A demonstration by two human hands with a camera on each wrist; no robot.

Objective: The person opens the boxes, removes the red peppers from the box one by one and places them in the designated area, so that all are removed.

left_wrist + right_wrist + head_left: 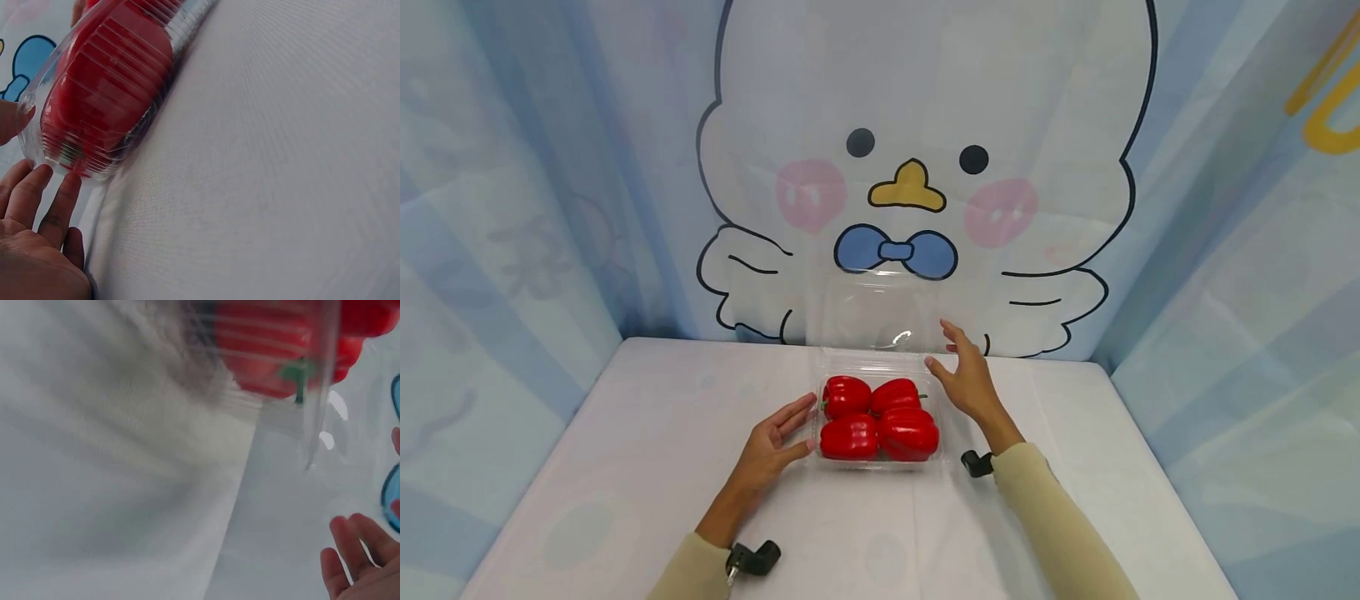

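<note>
Several red bell peppers (908,434) sit in two rows inside a clear plastic clamshell box (880,465). Its hinged lid (880,310) stands raised at the back. My left hand (767,446) is at the box's left side, fingers extended and thumb near the front corner. In the left wrist view, fingertips (70,182) meet the ribbed wall by a pepper (106,81). Beside the back right corner, my right hand (964,379) has its fingers spread. The right wrist view shows that hand (369,562) holding nothing, apart from the blurred box wall.
A white cloth covers the table (880,542) under the box. Behind it hangs a curtain (1045,100) printed with a white bird, and more curtain closes in both sides. Each wrist carries a small black camera mount (977,464).
</note>
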